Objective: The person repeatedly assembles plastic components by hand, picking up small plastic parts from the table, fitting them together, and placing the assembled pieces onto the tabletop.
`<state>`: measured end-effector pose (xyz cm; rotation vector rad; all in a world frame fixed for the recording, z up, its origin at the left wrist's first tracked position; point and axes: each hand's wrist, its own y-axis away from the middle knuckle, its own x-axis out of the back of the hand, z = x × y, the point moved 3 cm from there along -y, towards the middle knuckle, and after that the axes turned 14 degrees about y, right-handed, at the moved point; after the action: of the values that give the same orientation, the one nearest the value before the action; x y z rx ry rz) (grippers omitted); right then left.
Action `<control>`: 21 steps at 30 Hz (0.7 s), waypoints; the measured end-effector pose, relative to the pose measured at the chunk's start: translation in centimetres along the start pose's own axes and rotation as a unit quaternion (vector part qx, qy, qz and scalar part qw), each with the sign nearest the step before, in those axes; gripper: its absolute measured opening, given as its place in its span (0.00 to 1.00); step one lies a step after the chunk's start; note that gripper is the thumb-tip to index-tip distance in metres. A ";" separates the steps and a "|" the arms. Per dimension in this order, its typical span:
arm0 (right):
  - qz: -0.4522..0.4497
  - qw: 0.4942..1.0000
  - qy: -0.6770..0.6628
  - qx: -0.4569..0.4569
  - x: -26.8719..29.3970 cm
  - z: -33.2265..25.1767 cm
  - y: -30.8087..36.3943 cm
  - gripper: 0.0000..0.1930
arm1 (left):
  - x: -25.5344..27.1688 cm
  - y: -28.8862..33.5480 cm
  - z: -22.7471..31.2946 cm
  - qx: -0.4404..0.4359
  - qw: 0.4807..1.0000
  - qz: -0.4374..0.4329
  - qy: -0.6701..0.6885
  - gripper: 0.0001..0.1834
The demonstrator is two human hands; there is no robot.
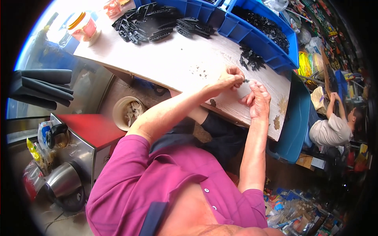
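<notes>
Over the right part of the white table [165, 59], my two hands are close together. My left hand [229, 78] is closed, pinching a small black piece [246, 80] that sticks out past its fingertips. Its exact kind is too small to tell. My right hand [258, 100] has its fingers curled, their tips right beside that piece; whether they grip it or something else is hidden. Beyond the hands, a loose heap of small black parts [252, 59] lies on the table, against a blue bin [258, 45] full of similar parts.
Long black plastic parts [145, 23] are piled at the far left, near a tub with an orange rim [82, 26]. A teal bin [293, 122] stands at the table's right edge. Below the table is a white bucket [121, 114]. Another person [332, 128] sits at the right.
</notes>
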<state>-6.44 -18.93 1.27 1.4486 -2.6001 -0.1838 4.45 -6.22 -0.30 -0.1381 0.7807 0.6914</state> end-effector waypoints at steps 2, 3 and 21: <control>0.008 1.000 0.015 0.008 -0.6 -0.1 0.1 0.15 | -0.4 0.9 0.2 0.006 1.000 -0.005 0.002 0.06; -0.005 1.000 0.026 0.011 -1.0 -0.1 0.2 0.14 | -0.3 1.3 0.3 0.011 1.000 -0.004 -0.002 0.06; 0.019 0.999 -0.022 0.046 -2.3 0.0 1.3 0.09 | 13.7 6.8 13.7 -0.387 0.483 0.196 -0.760 0.19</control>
<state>-6.35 -16.32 1.32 1.4389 -2.7017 -0.0943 15.35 11.15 0.94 -0.0989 -1.3666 1.2078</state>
